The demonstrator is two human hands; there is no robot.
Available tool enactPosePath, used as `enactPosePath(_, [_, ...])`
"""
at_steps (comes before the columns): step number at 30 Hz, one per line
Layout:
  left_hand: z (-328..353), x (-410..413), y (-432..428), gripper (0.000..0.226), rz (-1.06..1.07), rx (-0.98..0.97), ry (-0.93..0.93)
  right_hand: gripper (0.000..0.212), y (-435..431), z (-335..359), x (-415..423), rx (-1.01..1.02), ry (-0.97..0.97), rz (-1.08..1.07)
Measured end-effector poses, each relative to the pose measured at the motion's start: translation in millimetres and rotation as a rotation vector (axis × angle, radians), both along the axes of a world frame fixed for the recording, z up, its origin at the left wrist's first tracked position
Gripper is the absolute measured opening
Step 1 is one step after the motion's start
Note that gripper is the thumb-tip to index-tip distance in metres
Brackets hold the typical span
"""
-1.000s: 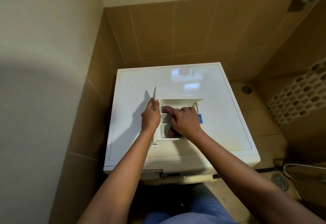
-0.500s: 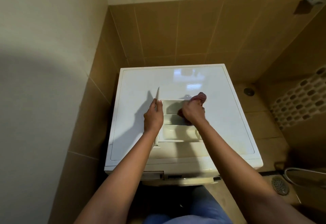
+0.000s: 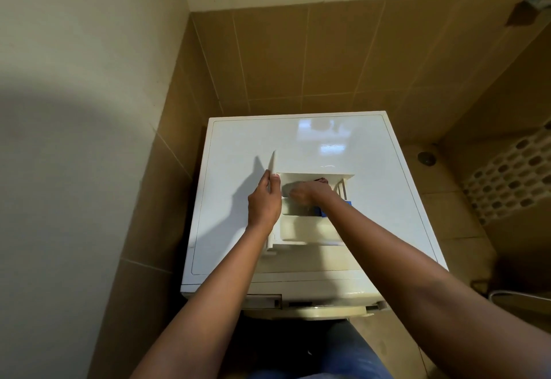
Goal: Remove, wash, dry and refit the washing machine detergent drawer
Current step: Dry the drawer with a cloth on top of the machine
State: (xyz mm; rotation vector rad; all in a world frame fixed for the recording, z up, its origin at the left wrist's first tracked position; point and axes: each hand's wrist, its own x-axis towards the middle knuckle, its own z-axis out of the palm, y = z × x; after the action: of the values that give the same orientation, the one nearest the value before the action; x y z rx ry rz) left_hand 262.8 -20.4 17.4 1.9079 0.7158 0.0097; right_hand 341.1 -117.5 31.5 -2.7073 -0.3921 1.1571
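The left hand (image 3: 264, 202) grips the detergent drawer (image 3: 307, 229) while the right hand (image 3: 304, 195), clutching a cloth (image 3: 321, 181), has moved into its rear compartment: drying continues.

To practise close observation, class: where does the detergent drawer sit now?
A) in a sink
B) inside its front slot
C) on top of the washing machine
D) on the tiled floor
C: the detergent drawer lies on top of the washing machine, the left hand holding its panel and the right hand inside it with a cloth.
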Motion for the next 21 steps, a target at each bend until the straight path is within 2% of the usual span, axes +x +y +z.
enactPosePath(7, [1.8, -0.2, -1.8, 0.047, 0.003, -0.011, -0.011, 0.046, -11.1, -7.9, -7.0, 0.099, -0.197, 0.116])
enactPosePath(11, [1.6, 1.6, -1.2, 0.049, 0.013, -0.007, 0.001, 0.03, -0.8, -6.3, -11.5, 0.205, -0.225, 0.242])
enactPosePath(13, [1.9, 2.0, -1.8, 0.05, 0.024, -0.008, 0.005, 0.021, -1.1, -6.7, -11.6, 0.228, -0.258, 0.237])
enactPosePath(16, [2.8, 2.8, -2.3, 0.05, 0.039, -0.009, 0.019, 0.019, -12.4, -8.3, -16.0, 0.267, -0.32, 0.215])
enactPosePath(18, [2.4, 3.0, -2.7, 0.05, 0.045, -0.014, 0.029, 0.004, -21.4, -11.8, -20.0, 0.331, -0.377, 0.163])
enactPosePath(21, [2.3, 3.5, -2.4, 0.05, 0.056, -0.026, 0.033, 0.03, -32.8, -11.8, -30.1, 0.467, -0.413, 0.027])
